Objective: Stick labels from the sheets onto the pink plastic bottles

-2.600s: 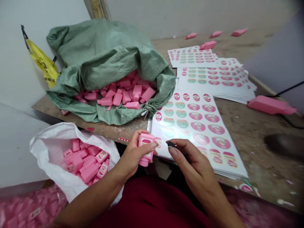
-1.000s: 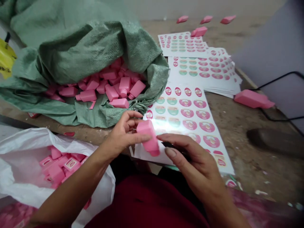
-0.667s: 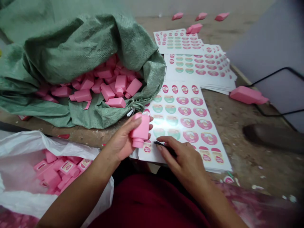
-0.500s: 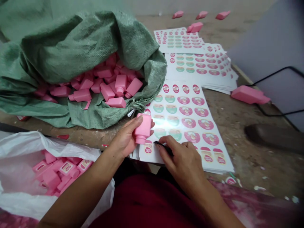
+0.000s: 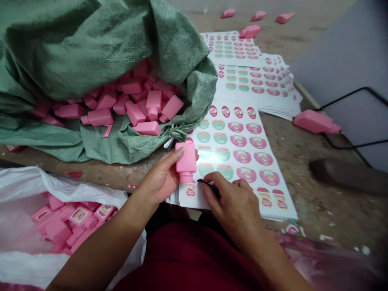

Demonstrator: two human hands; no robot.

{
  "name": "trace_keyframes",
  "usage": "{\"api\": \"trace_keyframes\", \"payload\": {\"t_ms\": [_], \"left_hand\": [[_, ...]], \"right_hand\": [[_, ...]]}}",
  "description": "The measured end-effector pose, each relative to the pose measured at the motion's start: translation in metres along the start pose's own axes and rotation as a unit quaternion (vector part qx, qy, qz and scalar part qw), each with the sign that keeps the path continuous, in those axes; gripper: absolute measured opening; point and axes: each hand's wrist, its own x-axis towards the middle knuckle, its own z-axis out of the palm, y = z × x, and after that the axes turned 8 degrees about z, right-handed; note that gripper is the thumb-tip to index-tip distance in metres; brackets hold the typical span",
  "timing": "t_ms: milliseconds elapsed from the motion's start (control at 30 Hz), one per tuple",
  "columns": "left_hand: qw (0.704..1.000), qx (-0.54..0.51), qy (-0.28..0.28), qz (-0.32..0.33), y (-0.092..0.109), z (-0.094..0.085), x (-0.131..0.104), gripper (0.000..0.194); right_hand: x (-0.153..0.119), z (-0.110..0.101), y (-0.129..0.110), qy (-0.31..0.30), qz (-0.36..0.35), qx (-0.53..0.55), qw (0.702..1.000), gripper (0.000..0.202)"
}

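My left hand is wrapped round a small plain pink bottle, its neck pointing down toward me. It is held above the left edge of a label sheet. Close by on the right, my right hand pinches a slim black tool whose exact kind I cannot make out. The tool's tip is just beside the bottle's neck, over the sheet. Below the neck shows a pink label on the sheet. Round pink and green labels cover much of the rest of it.
A green woven sack full of plain pink bottles lies at the left. Nearer me, a white bag holds bottles, some labelled. More label sheets lie behind. A pink bottle lies right, near a black metal frame.
My left hand and the bottle have shifted slightly right, and the bottle is turned a little more upright in view. My right hand has stayed nearly still. The view has shifted slightly.
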Motion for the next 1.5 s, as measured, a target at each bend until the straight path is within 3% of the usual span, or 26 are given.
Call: {"api": "trace_keyframes", "payload": {"t_ms": [133,300,567,767,1000,1267,1500], "left_hand": [[1.000,-0.013,0.009,-0.015,0.0018,0.0015,-0.0003,0.026],[0.999,-0.017,0.026,-0.018,0.0053,0.0060,-0.0021,0.027],[1.000,-0.013,0.012,-0.019,0.0058,0.0026,-0.0015,0.040],[0.999,-0.014,0.018,-0.022,0.0053,0.0038,-0.0018,0.037],[0.999,-0.018,0.027,-0.022,0.0061,0.0056,-0.0025,0.028],[0.999,-0.023,0.014,-0.019,0.0040,0.0019,-0.0012,0.028],[0.999,-0.026,0.027,-0.028,0.0077,0.0047,-0.0019,0.031]], "right_hand": [[0.0010,0.0015,0.0024,-0.011,0.009,0.010,1.000,0.021],[0.0011,0.0004,0.0058,-0.077,0.035,0.073,0.994,0.018],[-0.0011,0.0019,0.0058,-0.028,0.017,0.026,0.999,0.021],[-0.0003,0.0040,0.0027,-0.017,0.011,-0.001,1.000,0.021],[-0.0002,0.0026,0.0041,-0.042,0.020,-0.004,0.999,0.019],[0.0023,0.0036,0.0039,-0.031,0.015,-0.009,0.999,0.019],[0.0010,0.0032,0.0071,-0.057,0.029,0.066,0.996,0.020]]}}
